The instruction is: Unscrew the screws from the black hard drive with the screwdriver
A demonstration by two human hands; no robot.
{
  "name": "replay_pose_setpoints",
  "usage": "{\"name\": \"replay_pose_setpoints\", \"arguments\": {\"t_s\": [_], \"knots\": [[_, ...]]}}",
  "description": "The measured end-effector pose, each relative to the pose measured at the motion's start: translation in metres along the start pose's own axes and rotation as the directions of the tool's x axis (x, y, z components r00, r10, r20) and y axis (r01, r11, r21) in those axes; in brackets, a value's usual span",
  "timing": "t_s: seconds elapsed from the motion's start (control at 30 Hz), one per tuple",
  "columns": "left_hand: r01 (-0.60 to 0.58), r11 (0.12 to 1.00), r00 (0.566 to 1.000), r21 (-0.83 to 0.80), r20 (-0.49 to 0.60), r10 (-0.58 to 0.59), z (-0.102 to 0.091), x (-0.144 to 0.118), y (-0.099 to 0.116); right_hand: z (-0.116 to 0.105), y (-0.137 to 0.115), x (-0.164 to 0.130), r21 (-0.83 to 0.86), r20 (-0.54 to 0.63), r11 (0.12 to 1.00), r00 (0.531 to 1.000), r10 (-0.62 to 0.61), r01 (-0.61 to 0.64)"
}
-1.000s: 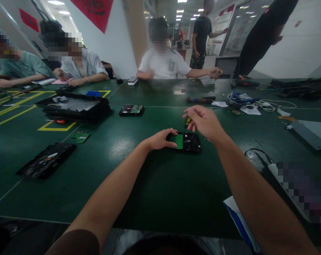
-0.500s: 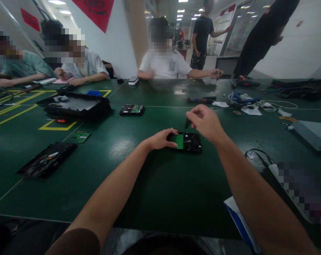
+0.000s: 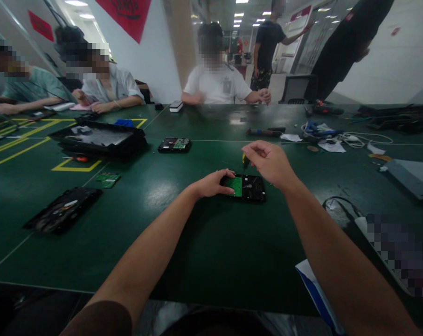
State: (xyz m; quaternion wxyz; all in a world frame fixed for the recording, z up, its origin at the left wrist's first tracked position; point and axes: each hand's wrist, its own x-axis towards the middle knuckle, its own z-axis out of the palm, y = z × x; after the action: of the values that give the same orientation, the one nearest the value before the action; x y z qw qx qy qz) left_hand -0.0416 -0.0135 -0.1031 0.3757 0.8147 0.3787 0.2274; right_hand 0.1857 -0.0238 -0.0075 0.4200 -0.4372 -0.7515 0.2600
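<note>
On the green table (image 3: 197, 242), dead centre: hard drive (image 3: 248, 187) lying flat, green circuit board (image 3: 235, 185) facing up
Left hand (image 3: 211, 183): resting on the drive's left edge, fingers curled loosely onto the board
Right hand (image 3: 269, 161): hovering just above the drive's far side, fingers pinched around a small yellow and black tool (image 3: 245, 160)
Further back: second drive (image 3: 174, 144), black tray (image 3: 97, 139)
Far left: loose green board (image 3: 107, 179)
</note>
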Motion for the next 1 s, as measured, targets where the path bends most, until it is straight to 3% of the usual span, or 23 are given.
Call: {"name": "replay_pose_setpoints", "arguments": {"t_s": [0.17,0.5,0.77,0.87,1.0], "knots": [[0.000,1.000,1.000,0.009,0.006,0.000,-0.0010,0.0001,0.0006,-0.0005,-0.0002,-0.0002,-0.050,-0.074,0.994,0.993,0.093,-0.096],[0.004,1.000,1.000,0.013,-0.001,-0.004,0.0002,-0.0005,0.0040,0.0024,-0.0004,0.0002,0.177,0.094,0.978,0.991,0.093,-0.109],[-0.002,1.000,1.000,0.011,0.003,0.002,-0.0007,-0.0007,0.0043,-0.0004,0.0014,-0.0001,-0.011,-0.027,0.999,0.998,0.052,-0.053],[0.000,1.000,1.000,0.017,0.006,0.000,-0.0010,-0.0002,0.0037,0.0005,0.0024,0.0001,0.010,-0.043,0.997,0.996,0.083,-0.082],[0.005,1.000,1.000,0.012,0.011,-0.005,-0.0010,0.0002,0.0031,0.0012,-0.0007,-0.0009,0.083,0.029,0.993,0.996,0.082,-0.084]]}}
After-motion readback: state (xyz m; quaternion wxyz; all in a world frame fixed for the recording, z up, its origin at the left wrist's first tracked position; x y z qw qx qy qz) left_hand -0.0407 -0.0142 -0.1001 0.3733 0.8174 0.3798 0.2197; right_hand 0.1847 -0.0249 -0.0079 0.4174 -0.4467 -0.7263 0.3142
